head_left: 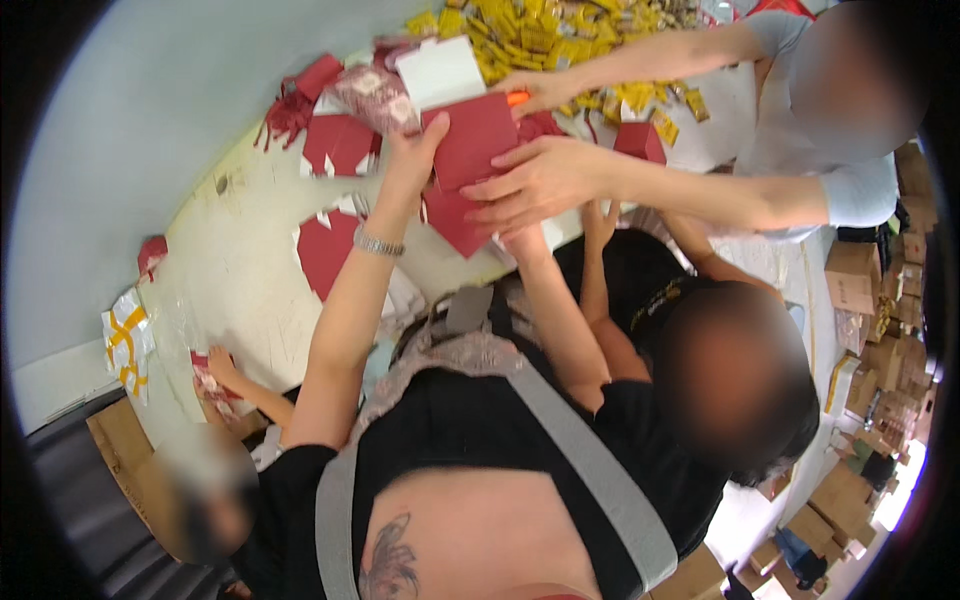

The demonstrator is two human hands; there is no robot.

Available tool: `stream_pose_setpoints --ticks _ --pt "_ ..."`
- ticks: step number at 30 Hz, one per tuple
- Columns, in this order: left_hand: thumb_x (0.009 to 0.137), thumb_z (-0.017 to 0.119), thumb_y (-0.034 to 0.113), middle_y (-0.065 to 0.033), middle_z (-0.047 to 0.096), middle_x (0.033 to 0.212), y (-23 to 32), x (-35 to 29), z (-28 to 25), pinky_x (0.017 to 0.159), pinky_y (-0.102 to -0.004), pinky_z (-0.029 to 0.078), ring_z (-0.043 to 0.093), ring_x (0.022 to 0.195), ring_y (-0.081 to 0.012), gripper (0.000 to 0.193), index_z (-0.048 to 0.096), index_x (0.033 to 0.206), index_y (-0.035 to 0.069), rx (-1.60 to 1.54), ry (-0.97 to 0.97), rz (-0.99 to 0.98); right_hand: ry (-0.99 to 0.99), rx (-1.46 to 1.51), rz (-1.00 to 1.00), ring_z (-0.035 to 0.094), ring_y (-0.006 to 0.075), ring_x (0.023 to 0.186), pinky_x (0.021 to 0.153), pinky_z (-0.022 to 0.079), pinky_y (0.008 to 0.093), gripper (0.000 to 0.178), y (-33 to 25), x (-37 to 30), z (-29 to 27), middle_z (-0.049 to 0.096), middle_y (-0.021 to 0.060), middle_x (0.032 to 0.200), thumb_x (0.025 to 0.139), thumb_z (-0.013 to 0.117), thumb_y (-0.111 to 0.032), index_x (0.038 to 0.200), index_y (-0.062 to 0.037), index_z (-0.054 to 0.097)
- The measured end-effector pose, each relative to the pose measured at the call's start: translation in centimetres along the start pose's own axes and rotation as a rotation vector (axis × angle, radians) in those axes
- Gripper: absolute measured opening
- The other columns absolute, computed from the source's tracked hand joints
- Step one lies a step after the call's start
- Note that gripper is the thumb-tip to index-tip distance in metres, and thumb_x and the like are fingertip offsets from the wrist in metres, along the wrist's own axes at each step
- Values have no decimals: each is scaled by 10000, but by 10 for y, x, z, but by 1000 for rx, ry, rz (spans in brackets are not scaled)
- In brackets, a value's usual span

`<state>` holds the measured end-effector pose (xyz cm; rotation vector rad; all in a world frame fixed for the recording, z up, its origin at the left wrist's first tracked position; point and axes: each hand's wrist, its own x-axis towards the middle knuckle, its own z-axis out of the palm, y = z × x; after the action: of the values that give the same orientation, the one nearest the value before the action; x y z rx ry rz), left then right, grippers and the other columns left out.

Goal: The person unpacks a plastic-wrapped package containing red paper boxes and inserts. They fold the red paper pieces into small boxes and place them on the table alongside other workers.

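Observation:
My left hand (408, 160), a metal-band watch on its wrist, grips the left edge of a red cardboard box (470, 150), thumb on its face. A pointed red flap hangs from the box's near side. My right hand (524, 240) is at that near side; its fingers are hidden behind the box and a co-worker's hand (550, 180). This co-worker's spread fingers reach across the box from the right. Their other hand (540, 92) is beyond it, beside something small and orange. A patterned packet (375, 97) lies close to my left hand, next to a white card (440, 72).
Flat red box pieces (325, 250) lie on the pale table (240, 240) to the left. A heap of yellow sachets (550, 40) covers the far side. Red tasselled pieces (292, 105) lie far left. People sit close on both sides; cartons (855, 275) are stacked at right.

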<state>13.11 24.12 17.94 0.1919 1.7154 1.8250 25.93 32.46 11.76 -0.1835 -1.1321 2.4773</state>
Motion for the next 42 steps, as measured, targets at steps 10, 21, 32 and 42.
stream_pose_setpoints --ticks 10,21,32,42 --pt "812 540 586 0 487 703 35 55 -3 340 -182 183 320 400 -34 638 404 1143 58 108 -192 -207 204 -609 -234 543 141 997 788 491 289 303 -26 45 19 528 41 1116 938 509 -261 1181 -79 512" --pt "801 665 346 -10 549 886 54 34 -44 485 -171 353 501 647 -41 557 419 1192 35 237 -196 53 66 -292 -168 498 147 1048 846 441 271 353 -48 60 4 518 41 1176 912 528 -158 1242 -50 465" --pt "874 604 295 -151 585 1053 46 -15 -61 833 -318 455 564 975 -187 529 332 1235 21 366 -51 490 263 -119 -150 526 173 1029 842 463 286 563 -38 69 81 512 166 1181 788 712 -125 1249 -34 401" --pt "823 678 211 -37 594 891 41 -13 -69 651 -209 459 544 769 -75 350 497 1062 31 370 -80 417 329 -373 -169 543 58 676 581 433 173 153 -20 62 71 618 22 884 825 669 -66 938 -1 589"
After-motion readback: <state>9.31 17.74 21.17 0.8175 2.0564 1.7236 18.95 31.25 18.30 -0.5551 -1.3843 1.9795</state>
